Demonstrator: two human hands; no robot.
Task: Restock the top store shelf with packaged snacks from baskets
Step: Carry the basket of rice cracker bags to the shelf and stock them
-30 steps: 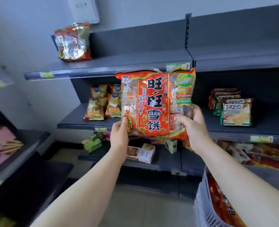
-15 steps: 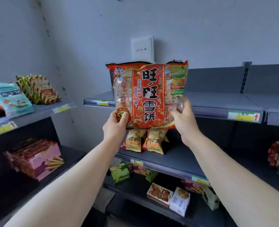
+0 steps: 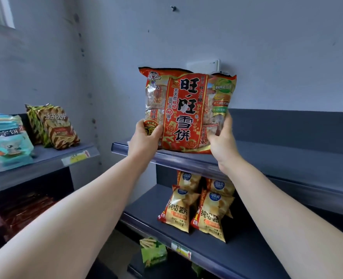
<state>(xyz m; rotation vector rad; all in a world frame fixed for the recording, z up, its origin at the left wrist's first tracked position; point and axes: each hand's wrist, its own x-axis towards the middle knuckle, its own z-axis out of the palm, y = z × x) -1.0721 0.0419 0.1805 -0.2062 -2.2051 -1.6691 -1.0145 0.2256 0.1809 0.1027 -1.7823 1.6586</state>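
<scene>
So the left hand (image 3: 144,137) pinched the bag (image 3: 186,109) at its lower left corner, thumb in front. The bag had climbed a full level in the last second. On the other corner the right hand (image 3: 222,135) gripped it too. The bottom edge sat right at the top shelf (image 3: 287,158) lip; couldn't tell if it was touching yet. Nearly placed, I'd say.

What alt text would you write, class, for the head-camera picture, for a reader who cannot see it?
A left hand and a right hand grip the lower corners of a red snack bag, upright at the front edge of the top shelf. Yellow chip bags stand one shelf below.
</scene>
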